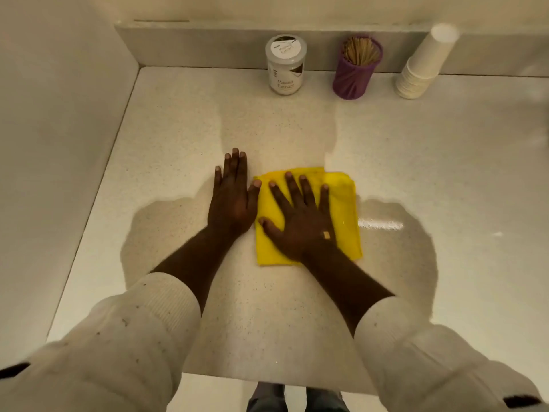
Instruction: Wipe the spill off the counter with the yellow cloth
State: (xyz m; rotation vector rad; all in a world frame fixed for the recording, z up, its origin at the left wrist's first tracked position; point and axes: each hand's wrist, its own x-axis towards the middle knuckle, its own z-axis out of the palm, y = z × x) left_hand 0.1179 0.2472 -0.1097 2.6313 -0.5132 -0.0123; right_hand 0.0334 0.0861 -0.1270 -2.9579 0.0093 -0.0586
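Right hand point(300, 217): flat and spread, palm pressing on the yellow cloth point(341, 215), not clenched.
Left hand point(233, 197): flat on the bare counter point(445, 162), just beside the cloth, grasping nothing.
Cloth: folded, lying mid-counter.
Spill: none clearly visible.
Back wall: jar point(285, 65), purple holder point(356, 68), stacked paper cups point(424, 63).

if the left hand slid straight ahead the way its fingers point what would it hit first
The left hand lies flat on the counter, fingers pointing toward the back wall. The way looks free up to the backsplash; the masala extract jar seems to sit just right of that line, though wide-angle distortion makes this uncertain.
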